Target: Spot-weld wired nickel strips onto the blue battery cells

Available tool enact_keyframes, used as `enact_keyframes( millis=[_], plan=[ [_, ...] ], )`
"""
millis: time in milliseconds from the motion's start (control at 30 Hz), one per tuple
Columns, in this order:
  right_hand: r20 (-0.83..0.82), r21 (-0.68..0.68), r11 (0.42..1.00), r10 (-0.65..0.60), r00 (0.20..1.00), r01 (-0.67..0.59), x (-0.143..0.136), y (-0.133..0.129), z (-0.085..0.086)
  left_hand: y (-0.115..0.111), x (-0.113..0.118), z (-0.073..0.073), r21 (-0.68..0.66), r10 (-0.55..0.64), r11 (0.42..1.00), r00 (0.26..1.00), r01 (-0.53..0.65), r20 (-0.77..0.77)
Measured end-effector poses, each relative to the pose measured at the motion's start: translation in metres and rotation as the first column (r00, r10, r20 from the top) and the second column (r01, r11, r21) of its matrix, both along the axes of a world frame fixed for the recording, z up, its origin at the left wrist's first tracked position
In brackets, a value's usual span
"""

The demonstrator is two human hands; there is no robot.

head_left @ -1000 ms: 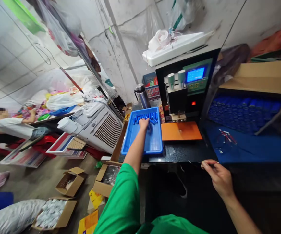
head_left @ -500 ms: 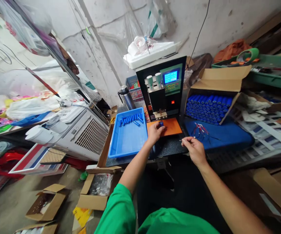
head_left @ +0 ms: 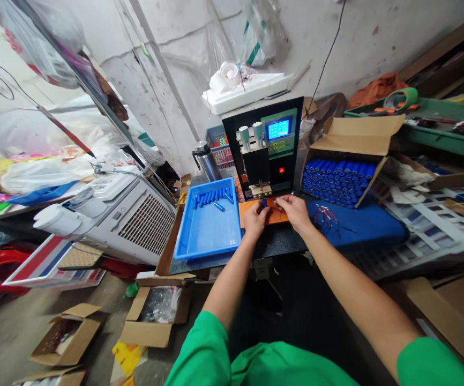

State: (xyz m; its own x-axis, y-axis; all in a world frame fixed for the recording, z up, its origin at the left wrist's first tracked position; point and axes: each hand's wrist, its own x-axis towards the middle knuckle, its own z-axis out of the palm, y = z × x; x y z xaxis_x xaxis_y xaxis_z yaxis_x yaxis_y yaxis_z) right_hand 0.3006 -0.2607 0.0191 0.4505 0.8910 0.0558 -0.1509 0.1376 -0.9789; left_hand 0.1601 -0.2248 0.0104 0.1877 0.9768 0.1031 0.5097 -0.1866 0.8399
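Note:
My left hand [head_left: 255,219] is closed on a blue cylindrical battery cell [head_left: 263,203] beneath the electrodes of a black spot welder [head_left: 261,188]. The cell stands over the orange plate [head_left: 248,214], largely hidden by my fingers. My right hand [head_left: 295,210] is beside it over the plate's right part, thumb and forefinger pinched on a thin wire [head_left: 277,207], most of which is hidden. To the right, loose red, white and black wires [head_left: 325,214] lie on a blue cloth-covered surface [head_left: 376,222].
A blue tray [head_left: 206,236] with several blue cells [head_left: 211,197] stands at left. Behind the wires, an open cardboard box [head_left: 358,128] is packed with blue cells. A steel flask [head_left: 208,161] stands behind the tray. White foam [head_left: 252,91] rests on the welder.
My right hand has moved left and forward, from the bench edge near the wires to the orange plate, close to my left hand. The left hand stays at the cell under the welder.

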Motion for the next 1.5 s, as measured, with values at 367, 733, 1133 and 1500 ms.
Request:
enact_keyframes(
  millis=[367,733,1133,1500],
  plan=[
    [0.134,0.025,1.0,0.005,0.991,-0.009,-0.019,0.025,-0.005,-0.001,-0.001,0.0,0.069,-0.024,0.997,0.999,0.026,-0.029],
    [0.234,0.01,1.0,0.001,0.972,-0.004,-0.017,0.028,-0.008,-0.001,-0.001,-0.004,0.102,-0.041,0.994,0.999,0.042,-0.018],
    [0.221,0.011,1.0,0.017,0.975,-0.02,-0.017,0.027,-0.006,-0.002,-0.001,-0.003,0.146,-0.043,0.988,0.999,0.045,-0.022],
    [0.196,0.014,1.0,0.011,0.981,-0.014,-0.018,0.026,-0.006,-0.003,-0.001,-0.004,0.108,-0.034,0.994,0.999,0.036,-0.021]
  ],
)
